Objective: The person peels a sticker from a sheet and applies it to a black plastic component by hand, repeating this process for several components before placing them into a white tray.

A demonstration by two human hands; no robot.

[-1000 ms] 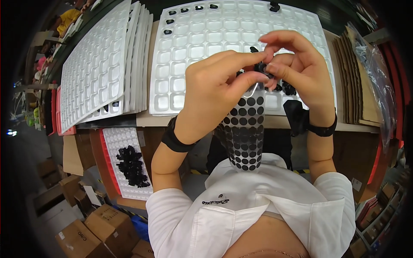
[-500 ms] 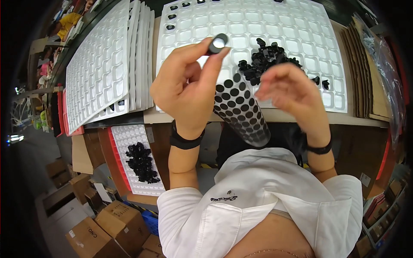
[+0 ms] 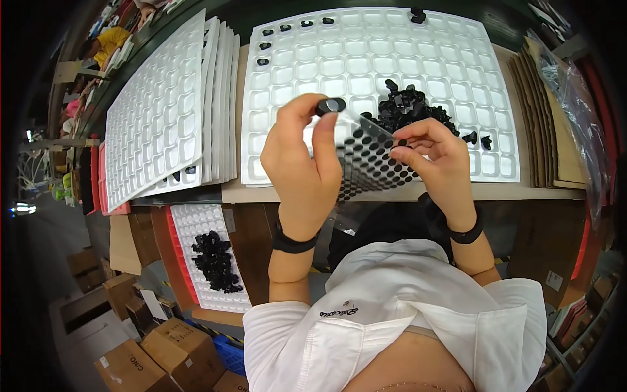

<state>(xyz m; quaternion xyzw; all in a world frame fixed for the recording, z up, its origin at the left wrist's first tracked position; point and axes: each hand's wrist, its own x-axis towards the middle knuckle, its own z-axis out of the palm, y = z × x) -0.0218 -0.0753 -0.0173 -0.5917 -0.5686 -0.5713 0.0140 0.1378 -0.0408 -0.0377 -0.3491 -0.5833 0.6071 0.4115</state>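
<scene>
Between the thumb and forefinger of my left hand point(image 3: 302, 166) is a small black oval part point(image 3: 332, 106) with a lighter grey face. A clear sheet with rows of round black stickers point(image 3: 375, 160) slants between my hands, one side running behind my left hand. My right hand point(image 3: 441, 163) pinches this sheet at its upper right corner; a black dot shows at the fingertips. Whether that dot is lifted off, I cannot tell. Just beyond lies a heap of small black parts point(image 3: 408, 108) on a white compartment tray point(image 3: 450, 72).
Several black parts sit in the tray's far left pockets, and one point(image 3: 418, 15) lies at its far edge. Stacked white trays point(image 3: 157, 111) lean at the left, cardboard sheets point(image 3: 535, 124) at the right. Below left, a lower tray point(image 3: 241, 281) bears another black heap point(image 3: 217, 261).
My right hand has come left and now grips the sheet's corner. The sheet has swung from hanging down to slanting between my hands. My left hand has lowered slightly, still holding the black part.
</scene>
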